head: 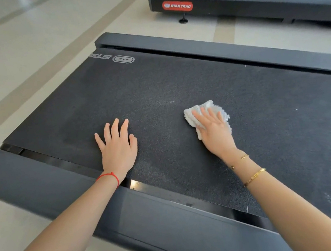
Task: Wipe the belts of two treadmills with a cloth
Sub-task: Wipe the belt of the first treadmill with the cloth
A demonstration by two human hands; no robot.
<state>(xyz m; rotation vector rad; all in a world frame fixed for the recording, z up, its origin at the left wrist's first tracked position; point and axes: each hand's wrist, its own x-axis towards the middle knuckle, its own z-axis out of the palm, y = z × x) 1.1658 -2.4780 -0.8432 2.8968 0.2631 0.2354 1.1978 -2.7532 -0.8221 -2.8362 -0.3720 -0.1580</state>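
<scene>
The right hand (216,134) lay flat on a white cloth (207,110), its fingers (205,115) straight and slightly spread, pressing the cloth down onto the dark belt (175,78) of the nearer treadmill. The cloth was bunched and nubby, showing past the fingertips and along both sides of the hand; it sat about midway across the belt's width, well apart from both side rails. Thin gold bracelets (254,176) circled the right wrist and forearm.

The left hand (117,147) rested palm-down on the bare belt, nearer the belt's near edge, with its fingers (115,129) straight and fanned apart — holding nothing. A red string (109,176) was tied round the left wrist, which crossed over the near side rail (43,180). The two hands were well apart from each other.

The belt's surface was textured and dark, with a few pale specks and faint dusty patches. A printed logo (123,59) sat near the belt's far left corner, beside the far side rail (214,50).

Beyond that rail, across a strip of pale tiled floor (26,38), stood a second treadmill (249,2) — its dark frame carried a red oval badge (177,6) reading STAR TRAC, and a small black foot (183,20) stood on the floor beneath the badge.
</scene>
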